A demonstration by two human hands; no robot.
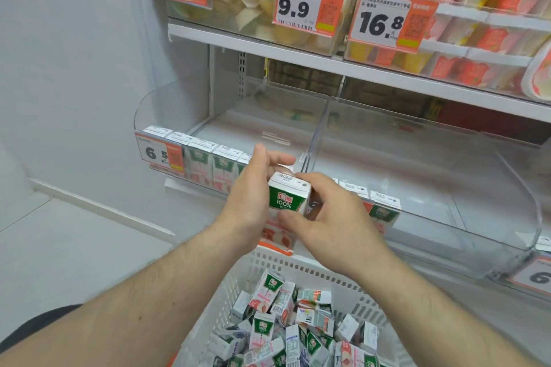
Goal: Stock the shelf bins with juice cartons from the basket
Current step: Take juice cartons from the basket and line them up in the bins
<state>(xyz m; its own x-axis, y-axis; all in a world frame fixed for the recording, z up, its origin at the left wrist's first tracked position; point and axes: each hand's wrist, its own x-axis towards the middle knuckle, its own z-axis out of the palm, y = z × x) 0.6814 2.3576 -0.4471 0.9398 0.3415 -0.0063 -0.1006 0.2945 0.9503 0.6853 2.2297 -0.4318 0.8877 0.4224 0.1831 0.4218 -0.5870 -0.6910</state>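
Both hands hold one white-and-green juice carton (287, 198) upright in front of the shelf, above the basket. My left hand (253, 188) grips its left side and top. My right hand (334, 217) wraps its right side, thumb under the front. A row of the same cartons (205, 164) lines the front of the left clear bin (167, 110). A few cartons (383, 210) stand at the front left of the right clear bin (447, 188). The white slotted basket (301, 268) below holds several cartons (298, 325) lying jumbled.
An upper shelf (328, 64) carries clear bins of fruit cups and jelly packs with price tags 9.9 and 16.8. Price tags also hang on the carton bins' fronts. A white wall and pale floor lie to the left.
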